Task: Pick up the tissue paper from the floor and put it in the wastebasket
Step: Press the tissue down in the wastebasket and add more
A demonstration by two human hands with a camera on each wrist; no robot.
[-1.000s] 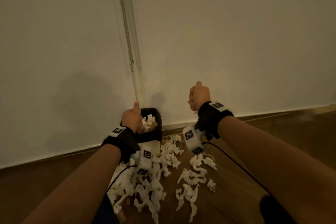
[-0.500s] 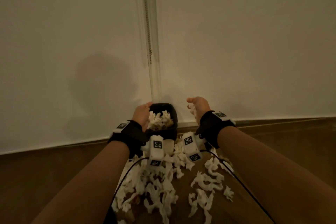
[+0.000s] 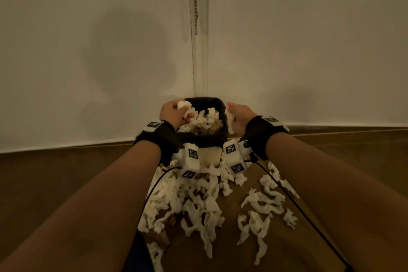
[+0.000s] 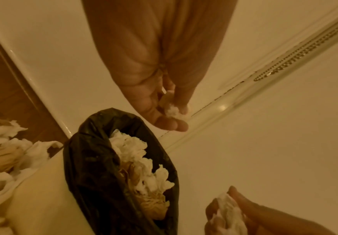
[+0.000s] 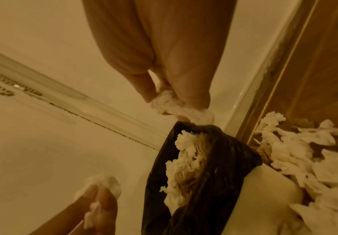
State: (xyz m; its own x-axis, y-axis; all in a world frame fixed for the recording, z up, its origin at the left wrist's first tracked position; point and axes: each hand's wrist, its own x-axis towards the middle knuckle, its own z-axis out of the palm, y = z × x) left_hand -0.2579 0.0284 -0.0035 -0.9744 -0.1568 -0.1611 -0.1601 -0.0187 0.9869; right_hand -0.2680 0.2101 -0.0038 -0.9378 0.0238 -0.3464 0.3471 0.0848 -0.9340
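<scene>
The left hand (image 3: 171, 112) is raised at the left rim of the wastebasket (image 3: 217, 104), its fingers (image 4: 164, 122) curled round a small wad of tissue paper (image 3: 183, 105); the left wrist view shows the wad (image 4: 174, 112) pinched between thumb and fingertips. Just to the right of those fingers stands the wastebasket, lined with a black bag (image 4: 87, 159) and already heaped with crumpled tissue (image 3: 204, 120) up to its rim. It stands against the white wall (image 3: 88, 51), below a vertical strip with a bead chain (image 3: 195, 6).

To the right of the basket, the right hand (image 3: 238, 117) is at the opposite rim, its fingers (image 5: 192, 98) closed on a second wad of tissue (image 5: 176, 108), which hangs just above the edge of the bag. Both hands are near each other with the basket's mouth between them.

Nearer the person than either set of fingers, many torn pieces of tissue paper (image 3: 189, 201) lie scattered on the wooden floor (image 3: 44, 183), a thick heap below the left wrist and a looser cluster (image 3: 262, 205) below the right. Both wrists wear black straps with white marker blocks (image 3: 191, 157), and thin black cables (image 3: 293, 205) trail from them.
</scene>
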